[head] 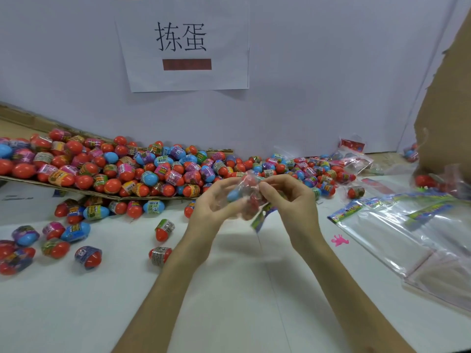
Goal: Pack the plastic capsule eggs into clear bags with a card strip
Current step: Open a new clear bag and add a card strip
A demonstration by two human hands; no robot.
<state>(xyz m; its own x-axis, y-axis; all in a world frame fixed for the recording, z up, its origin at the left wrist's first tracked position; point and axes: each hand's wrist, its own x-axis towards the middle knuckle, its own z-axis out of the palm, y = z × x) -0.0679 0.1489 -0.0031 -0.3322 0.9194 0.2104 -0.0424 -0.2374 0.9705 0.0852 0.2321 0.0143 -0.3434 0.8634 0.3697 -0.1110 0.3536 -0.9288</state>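
Both hands hold one clear bag (246, 197) above the middle of the white table. Red and blue capsule eggs show through its plastic, and a colourful card strip (262, 217) hangs from its lower right. My left hand (212, 206) cups the bag from the left. My right hand (288, 200) pinches its top edge from the right. A big heap of red and blue capsule eggs (127, 166) with printed wrap bands lies behind the hands.
A tilted cardboard sheet (84, 191) carries the heap at left. Loose eggs (76, 231) are scattered on the table's left. Empty clear bags with card strips (397, 225) are stacked at right. A cardboard box wall (448, 98) stands far right. A paper sign (183, 44) hangs on the back wall.
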